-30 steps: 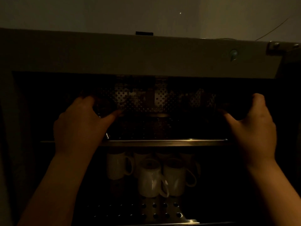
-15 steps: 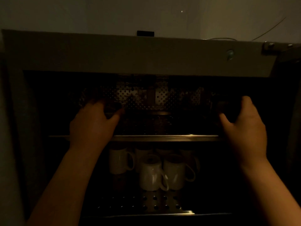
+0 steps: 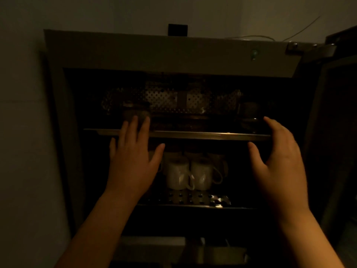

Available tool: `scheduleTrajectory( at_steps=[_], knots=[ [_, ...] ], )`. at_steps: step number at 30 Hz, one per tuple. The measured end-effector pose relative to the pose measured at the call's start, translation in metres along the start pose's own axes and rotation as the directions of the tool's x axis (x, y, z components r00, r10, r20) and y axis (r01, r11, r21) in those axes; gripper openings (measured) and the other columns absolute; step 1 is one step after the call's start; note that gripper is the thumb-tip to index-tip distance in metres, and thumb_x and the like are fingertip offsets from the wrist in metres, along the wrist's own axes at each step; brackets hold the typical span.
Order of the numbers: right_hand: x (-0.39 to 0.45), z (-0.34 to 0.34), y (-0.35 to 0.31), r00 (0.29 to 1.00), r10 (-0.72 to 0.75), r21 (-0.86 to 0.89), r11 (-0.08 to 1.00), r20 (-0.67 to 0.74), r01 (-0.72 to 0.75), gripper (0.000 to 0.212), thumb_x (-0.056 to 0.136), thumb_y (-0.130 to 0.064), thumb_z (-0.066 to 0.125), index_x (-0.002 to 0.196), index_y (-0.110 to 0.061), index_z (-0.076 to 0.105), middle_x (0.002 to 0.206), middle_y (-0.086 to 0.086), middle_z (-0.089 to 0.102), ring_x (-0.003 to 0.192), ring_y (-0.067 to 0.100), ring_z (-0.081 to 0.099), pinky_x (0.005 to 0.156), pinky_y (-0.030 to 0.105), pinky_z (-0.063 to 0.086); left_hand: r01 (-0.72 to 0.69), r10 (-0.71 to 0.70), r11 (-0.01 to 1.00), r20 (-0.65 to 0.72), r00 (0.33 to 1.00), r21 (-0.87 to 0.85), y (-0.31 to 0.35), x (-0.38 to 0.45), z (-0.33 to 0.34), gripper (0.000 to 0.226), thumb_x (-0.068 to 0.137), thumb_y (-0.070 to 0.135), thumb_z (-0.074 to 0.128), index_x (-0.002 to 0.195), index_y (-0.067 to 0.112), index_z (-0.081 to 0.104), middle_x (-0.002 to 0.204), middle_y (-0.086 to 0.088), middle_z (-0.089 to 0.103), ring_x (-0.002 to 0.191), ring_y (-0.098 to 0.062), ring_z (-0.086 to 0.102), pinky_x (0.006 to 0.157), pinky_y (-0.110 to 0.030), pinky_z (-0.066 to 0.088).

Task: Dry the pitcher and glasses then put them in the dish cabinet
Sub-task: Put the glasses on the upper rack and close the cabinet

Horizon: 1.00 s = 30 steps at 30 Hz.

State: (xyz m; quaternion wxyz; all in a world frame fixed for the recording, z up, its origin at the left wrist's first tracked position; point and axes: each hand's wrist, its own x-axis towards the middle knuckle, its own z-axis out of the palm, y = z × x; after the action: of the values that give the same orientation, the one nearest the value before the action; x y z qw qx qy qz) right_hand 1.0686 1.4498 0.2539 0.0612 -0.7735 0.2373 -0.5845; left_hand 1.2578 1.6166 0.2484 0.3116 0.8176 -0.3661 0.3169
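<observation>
In the dim open steel dish cabinet (image 3: 154,53), two dark glasses (image 3: 136,112) stand upright on the upper shelf (image 3: 193,134), just beyond both hands (image 3: 133,161), fingers spread, empty.

Dim light is falling on a plain wall (image 3: 116,12); a thin wire (image 3: 301,29) is trailing across it.
</observation>
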Motion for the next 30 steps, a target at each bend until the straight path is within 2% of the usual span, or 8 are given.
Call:
scheduleTrajectory(
  at_steps=[6,14,19,23,27,30],
  knots=[
    [-0.037,-0.043,-0.025,0.999,-0.037,0.071,0.997,0.026,0.035,0.056,0.088,-0.027,0.055,0.140,-0.019,0.036,0.143,0.002,0.039,0.133,0.016,0.034,0.108,0.034,0.031,-0.046,0.046,0.999,0.025,0.999,-0.019,0.019,-0.055,-0.019,0.073,0.088,0.062,0.014,0.152,0.027,0.012,0.159,-0.003,0.012,0.146,-0.020,0.007,0.116,-0.045,0.011],
    [-0.073,-0.111,-0.060,1.000,-0.031,0.056,0.998,0.002,0.031,0.054,0.089,-0.030,0.053,0.139,-0.022,0.036,0.143,-0.002,0.038,0.131,0.006,0.029,0.105,0.027,0.028,-0.160,0.158,0.983,-0.022,0.987,-0.093,0.053,-0.100,-0.060,0.067,0.091,0.057,0.021,0.150,0.026,0.020,0.156,-0.004,0.022,0.145,-0.021,0.016,0.114,-0.042,0.015],
    [-0.098,-0.151,-0.076,0.999,-0.023,-0.035,0.999,-0.041,0.022,0.050,0.090,-0.030,0.052,0.138,-0.022,0.039,0.142,-0.002,0.039,0.132,0.007,0.031,0.105,0.020,0.025,-0.263,0.251,0.936,-0.081,0.965,-0.232,0.074,-0.121,-0.088,0.063,0.092,0.054,0.027,0.148,0.027,0.023,0.155,-0.003,0.027,0.143,-0.019,0.018,0.111,-0.038,0.015],
    [-0.116,-0.181,-0.089,0.996,-0.070,-0.148,0.987,-0.060,0.061,0.051,0.088,-0.029,0.053,0.136,-0.016,0.042,0.141,0.000,0.041,0.131,0.010,0.034,0.108,0.014,0.022,-0.316,0.297,0.893,-0.108,0.949,-0.321,0.086,-0.137,-0.102,0.062,0.091,0.054,0.029,0.148,0.029,0.023,0.154,-0.001,0.026,0.142,-0.014,0.016,0.109,-0.038,0.016],
    [-0.127,-0.221,-0.098,0.989,-0.115,-0.246,0.965,-0.096,0.089,0.052,0.086,-0.026,0.056,0.134,-0.012,0.043,0.139,0.004,0.042,0.130,0.013,0.036,0.109,0.021,0.026,-0.386,0.362,0.834,-0.137,0.922,-0.393,0.112,-0.148,-0.119,0.061,0.092,0.052,0.032,0.148,0.028,0.024,0.154,0.000,0.026,0.142,-0.012,0.015,0.110,-0.037,0.016],
    [-0.130,-0.252,-0.102,0.981,-0.142,-0.315,0.944,-0.135,0.093,0.053,0.086,-0.027,0.055,0.134,-0.011,0.043,0.139,0.007,0.043,0.131,0.015,0.036,0.110,0.021,0.025,-0.480,0.447,0.763,-0.181,0.876,-0.433,0.147,-0.157,-0.132,0.061,0.092,0.050,0.034,0.148,0.026,0.026,0.154,-0.002,0.028,0.143,-0.016,0.019,0.111,-0.040,0.020]
  ],
)
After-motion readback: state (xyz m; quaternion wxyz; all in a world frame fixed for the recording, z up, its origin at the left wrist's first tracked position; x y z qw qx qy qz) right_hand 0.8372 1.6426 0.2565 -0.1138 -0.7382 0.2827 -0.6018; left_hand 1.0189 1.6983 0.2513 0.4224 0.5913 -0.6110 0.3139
